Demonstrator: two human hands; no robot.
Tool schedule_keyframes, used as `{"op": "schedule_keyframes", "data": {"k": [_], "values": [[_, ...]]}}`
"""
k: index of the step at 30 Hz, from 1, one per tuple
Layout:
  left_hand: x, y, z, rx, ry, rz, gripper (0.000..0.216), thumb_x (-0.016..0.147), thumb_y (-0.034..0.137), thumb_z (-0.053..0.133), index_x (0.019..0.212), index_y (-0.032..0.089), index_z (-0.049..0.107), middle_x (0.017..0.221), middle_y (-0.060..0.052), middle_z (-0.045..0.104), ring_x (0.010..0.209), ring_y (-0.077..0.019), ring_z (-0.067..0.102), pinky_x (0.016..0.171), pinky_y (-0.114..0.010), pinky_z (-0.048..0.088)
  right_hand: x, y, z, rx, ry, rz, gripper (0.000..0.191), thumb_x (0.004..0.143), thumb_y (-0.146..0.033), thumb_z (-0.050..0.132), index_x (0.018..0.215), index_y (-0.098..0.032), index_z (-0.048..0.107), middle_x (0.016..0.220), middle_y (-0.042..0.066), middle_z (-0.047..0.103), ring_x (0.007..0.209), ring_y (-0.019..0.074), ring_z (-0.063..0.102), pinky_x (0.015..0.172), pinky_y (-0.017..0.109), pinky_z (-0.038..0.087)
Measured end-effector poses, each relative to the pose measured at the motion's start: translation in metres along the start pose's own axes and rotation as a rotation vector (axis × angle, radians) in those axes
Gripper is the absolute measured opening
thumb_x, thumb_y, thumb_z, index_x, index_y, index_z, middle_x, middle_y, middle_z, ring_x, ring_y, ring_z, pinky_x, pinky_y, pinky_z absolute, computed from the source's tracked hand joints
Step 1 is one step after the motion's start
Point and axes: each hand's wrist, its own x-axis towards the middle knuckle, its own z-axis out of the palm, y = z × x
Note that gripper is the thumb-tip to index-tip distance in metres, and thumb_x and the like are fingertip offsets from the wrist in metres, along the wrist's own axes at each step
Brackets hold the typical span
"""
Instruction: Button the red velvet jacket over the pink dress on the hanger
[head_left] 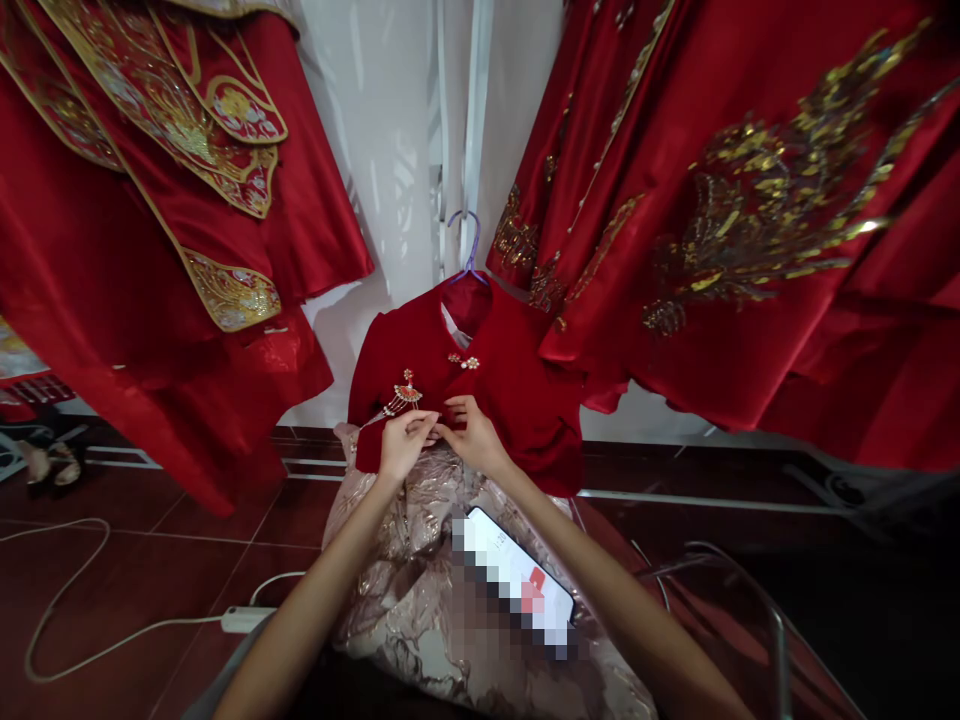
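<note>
The left hand [409, 440] is pressing its fingertips together beside the right hand [475, 436] (right grip and any held item indiscernible), while the brooch [409, 393] is lying on the jacket [521, 400] just beyond the nearer left.

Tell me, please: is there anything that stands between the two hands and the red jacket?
Nothing visible does: the left hand and the right hand are at the red jacket's lower front. The phone lies nearer the wearer, out of that path.
</note>
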Motion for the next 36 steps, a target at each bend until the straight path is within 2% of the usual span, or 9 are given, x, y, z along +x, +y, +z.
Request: {"op": "schedule_keyframes", "data": {"k": [3,8,10,16,21,23,29,33,36], "values": [[0.008,-0.005,-0.007,0.087,0.045,0.100,0.030,0.071,0.041,0.065,0.086,0.015,0.065,0.076,-0.004,0.068,0.066,-0.0145,0.064,0.058,-0.026,0.056,0.002,-0.002,0.006,0.023,0.031,-0.011,0.031,0.071,-0.028,0.061,0.097,-0.019,0.047,0.091,0.004,0.057,0.065,0.0108,0.059,0.057,0.024,0.050],[0.031,-0.003,-0.016,0.302,0.374,0.366,0.031,0.071,0.038,0.066,0.091,0.017,0.057,0.087,-0.005,0.064,0.071,-0.0118,0.061,0.067,-0.025,0.052,0.005,-0.004,0.003,-0.070,0.095,-0.048,0.029,0.068,-0.027,0.065,0.092,-0.018,0.052,0.079,0.000,0.057,0.064,0.0112,0.058,0.060,0.024,0.049],[0.041,0.000,-0.017,0.339,0.420,0.405,0.031,0.070,0.037,0.066,0.090,0.017,0.054,0.085,-0.004,0.062,0.068,-0.0110,0.060,0.064,-0.024,0.050,0.008,-0.005,0.001,-0.086,0.112,-0.054,0.030,0.067,-0.026,0.066,0.093,-0.018,0.053,0.076,0.000,0.057,0.066,0.0120,0.058,0.063,0.025,0.049],[0.058,0.005,-0.016,0.226,0.363,0.393,0.019,0.070,0.026,0.066,0.082,0.017,0.054,0.074,-0.002,0.063,0.068,-0.0118,0.062,0.064,-0.023,0.050,0.026,-0.013,0.005,0.008,0.114,-0.063,0.032,0.065,-0.027,0.068,0.093,-0.018,0.057,0.073,0.000,0.059,0.064,0.0116,0.059,0.060,0.023,0.051],[0.059,0.008,-0.017,-0.118,0.256,0.236,0.021,0.069,0.031,0.067,0.080,0.014,0.060,0.075,-0.004,0.066,0.067,-0.0135,0.064,0.068,-0.030,0.054,0.047,-0.016,0.013,0.012,0.106,-0.074,0.022,0.069,-0.024,0.066,0.091,-0.019,0.063,0.076,0.001,0.065,0.067,0.0115,0.062,0.070,0.025,0.052],[0.058,0.009,-0.017,-0.186,0.233,0.196,0.022,0.068,0.030,0.068,0.081,0.013,0.062,0.079,-0.006,0.068,0.070,-0.0141,0.065,0.072,-0.032,0.055,0.051,-0.014,0.016,-0.001,0.112,-0.083,0.020,0.070,-0.022,0.065,0.090,-0.019,0.064,0.078,0.001,0.065,0.068,0.0115,0.063,0.071,0.025,0.052],[0.062,0.010,-0.023,-0.064,0.211,0.235,0.017,0.074,0.028,0.060,0.084,0.015,0.064,0.090,-0.007,0.068,0.074,-0.0138,0.065,0.074,-0.032,0.055,0.052,-0.008,0.020,-0.044,0.137,-0.113,0.020,0.073,-0.021,0.061,0.092,-0.019,0.064,0.084,0.002,0.064,0.070,0.0113,0.062,0.071,0.025,0.053],[0.059,0.011,-0.027,0.171,0.146,0.352,0.014,0.078,0.021,0.054,0.088,0.019,0.064,0.094,-0.004,0.068,0.081,-0.0134,0.065,0.080,-0.031,0.053,0.052,-0.007,0.020,-0.070,0.145,-0.117,0.020,0.074,-0.019,0.059,0.093,-0.018,0.064,0.085,0.003,0.062,0.070,0.0112,0.061,0.070,0.025,0.053],[0.056,0.012,-0.027,0.275,0.118,0.388,0.018,0.076,0.018,0.056,0.090,0.019,0.065,0.094,-0.004,0.069,0.085,-0.0140,0.065,0.084,-0.031,0.052,0.053,-0.006,0.021,-0.077,0.149,-0.107,0.021,0.074,-0.019,0.058,0.094,-0.018,0.064,0.086,0.004,0.062,0.071,0.0117,0.060,0.070,0.025,0.053]]}}
